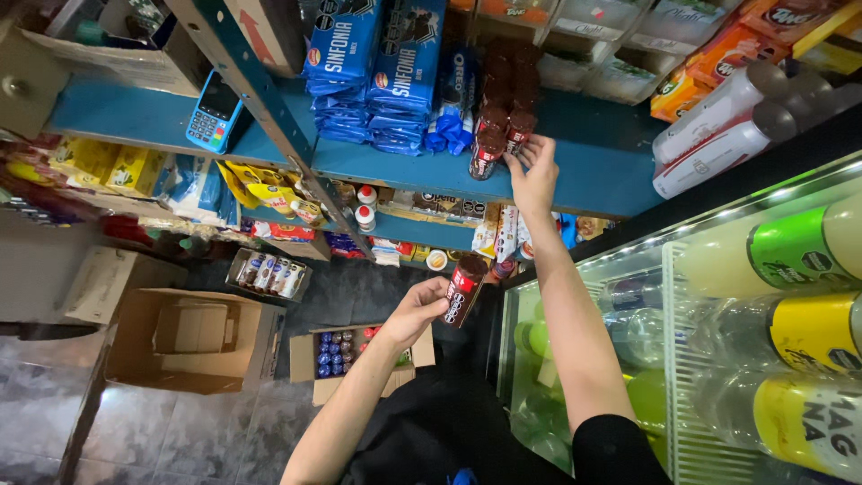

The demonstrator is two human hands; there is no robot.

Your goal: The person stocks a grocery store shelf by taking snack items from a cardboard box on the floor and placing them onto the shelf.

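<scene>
While the right hand (pixel 533 172) reaches up with fingers pinching a biscuit roll (pixel 517 131) in the stack on the blue shelf (pixel 602 171), the neighbouring rolls (pixel 489 148) lean loosely and, I think, could topple if nudged. Lower, the left hand (pixel 415 310), arm bent, closes around another roll (pixel 462 287) above an open carton (pixel 359 355).
</scene>
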